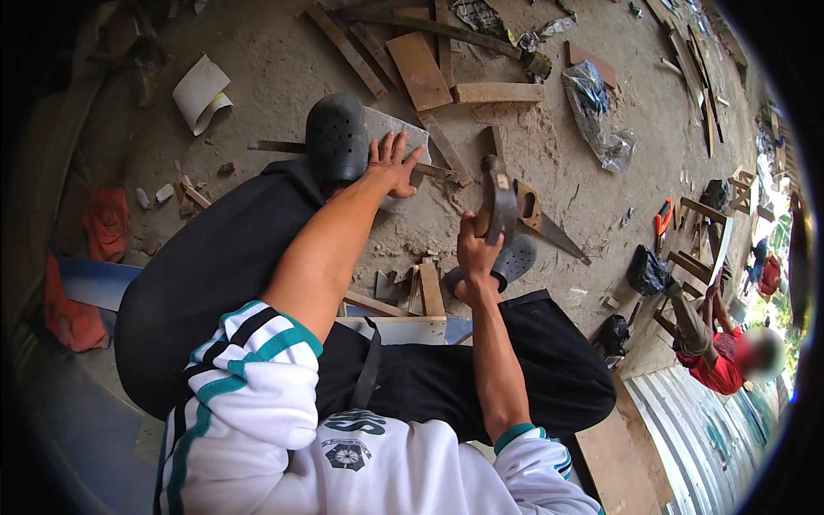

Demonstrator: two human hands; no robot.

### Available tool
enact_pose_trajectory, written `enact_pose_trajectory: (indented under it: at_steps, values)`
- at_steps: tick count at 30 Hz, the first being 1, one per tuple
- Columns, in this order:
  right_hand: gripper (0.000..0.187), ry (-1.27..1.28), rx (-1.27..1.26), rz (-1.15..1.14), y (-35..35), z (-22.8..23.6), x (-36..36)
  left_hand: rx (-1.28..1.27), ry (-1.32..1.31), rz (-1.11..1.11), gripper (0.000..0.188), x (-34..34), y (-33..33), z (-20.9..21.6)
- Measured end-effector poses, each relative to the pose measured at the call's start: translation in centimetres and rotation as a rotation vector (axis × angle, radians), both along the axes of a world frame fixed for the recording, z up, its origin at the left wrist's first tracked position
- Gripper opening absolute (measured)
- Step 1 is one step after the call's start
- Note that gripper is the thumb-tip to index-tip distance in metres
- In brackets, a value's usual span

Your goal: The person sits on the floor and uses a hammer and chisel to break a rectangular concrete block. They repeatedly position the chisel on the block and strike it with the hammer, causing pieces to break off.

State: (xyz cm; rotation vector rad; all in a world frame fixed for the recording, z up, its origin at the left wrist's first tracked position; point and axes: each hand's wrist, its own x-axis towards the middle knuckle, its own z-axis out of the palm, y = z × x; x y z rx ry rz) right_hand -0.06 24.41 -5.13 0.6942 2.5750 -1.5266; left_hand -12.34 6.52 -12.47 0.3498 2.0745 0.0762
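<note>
My left hand point(396, 167) lies with fingers spread on a grey block point(414, 136). A narrow wooden strip point(436, 171) runs across the block, partly hidden beneath this hand and my black clog point(336, 137). Whether the palm presses on the strip itself I cannot tell. My right hand point(479, 256) is closed round a hammer point(497, 202), its dark head raised above the ground between the block and a handsaw point(549, 227). That saw has a wooden handle and lies on the dirt, just beyond my other clog point(516, 260).
Loose boards point(421, 70) and offcuts lie ahead. A clear plastic bag point(594, 107) is to their right. Wood scraps point(429, 290) sit between my legs. At far right, a person in red point(719, 365) is near a wooden frame point(699, 266) and corrugated sheets point(687, 429).
</note>
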Motion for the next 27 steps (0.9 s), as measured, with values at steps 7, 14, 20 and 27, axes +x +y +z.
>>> enact_pose_trajectory:
  at_steps: [7,14,20,27]
  values:
    - [0.026,-0.359,0.060,0.033,-0.2,-4.0,-0.4,-0.011,0.035,-0.033,0.104,-0.5,0.5,0.0]
    - [0.020,0.206,0.105,0.076,-0.4,-1.1,0.8,-0.013,0.053,-0.031,0.108,0.1,-0.1,-0.3]
    - [0.024,-0.322,-0.033,0.002,0.1,-4.0,0.1,-0.006,0.061,-0.035,0.110,-0.1,0.3,-0.5]
    - [0.019,0.117,-0.018,0.101,-0.9,1.6,0.0,-0.012,0.065,-0.009,0.111,0.3,-0.3,-0.2]
